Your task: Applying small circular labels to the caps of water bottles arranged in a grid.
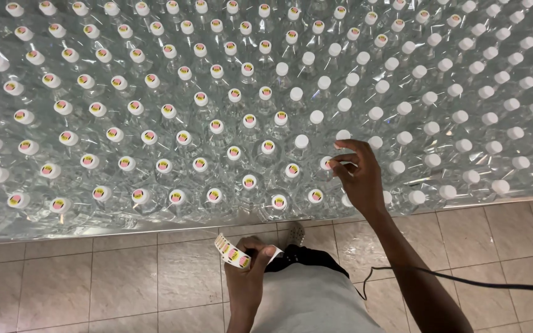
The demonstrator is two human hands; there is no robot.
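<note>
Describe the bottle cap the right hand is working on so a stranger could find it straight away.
Start at the big block of clear bottles and follow its near rows to the right hand. Under its fingertips sits a white cap at the border: caps leftward carry coloured stickers, those rightward are plain.

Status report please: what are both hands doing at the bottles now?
Left hand grips sticker strip. Right hand fingertips on bottle cap. Nothing blocking.

Clear capped bottles stand packed in rows above a beige tiled floor.
</note>
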